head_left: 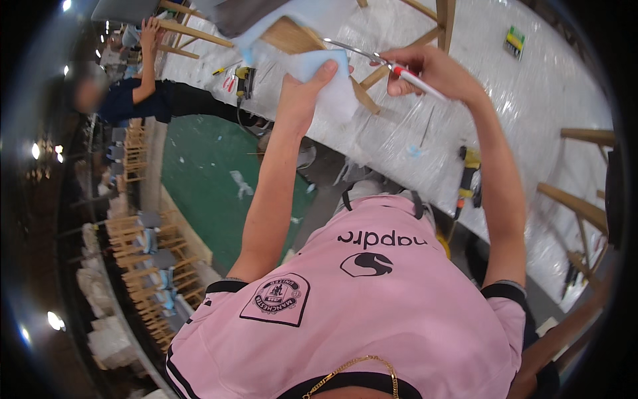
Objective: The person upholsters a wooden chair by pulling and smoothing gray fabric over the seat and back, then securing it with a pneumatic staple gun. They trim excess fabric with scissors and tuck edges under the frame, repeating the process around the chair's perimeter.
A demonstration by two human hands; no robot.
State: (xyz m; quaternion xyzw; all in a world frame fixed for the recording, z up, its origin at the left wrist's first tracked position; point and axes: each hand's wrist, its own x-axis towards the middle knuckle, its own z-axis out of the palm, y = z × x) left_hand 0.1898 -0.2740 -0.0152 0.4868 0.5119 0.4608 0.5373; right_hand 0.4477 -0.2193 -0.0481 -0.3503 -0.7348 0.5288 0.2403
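Above the white, film-covered table (pixel 531 113), you pinch a soft, pale blue-white sheet (pixel 340 96) in the fingers of your left hand (pixel 300 96) — your right hand (pixel 435 70) grips a slim silver tool (pixel 413 80), red-and-white handled, near the sheet.

I see a small green box (pixel 514 42) lying on the plastic-covered table (pixel 551 86), with two yellow-and-black power tools (pixel 469 174) near the table's edge, well apart. On the left I make out a person in dark clothes (pixel 143 103), green flooring (pixel 199 173) and clustered wooden-legged chairs (pixel 133 246).
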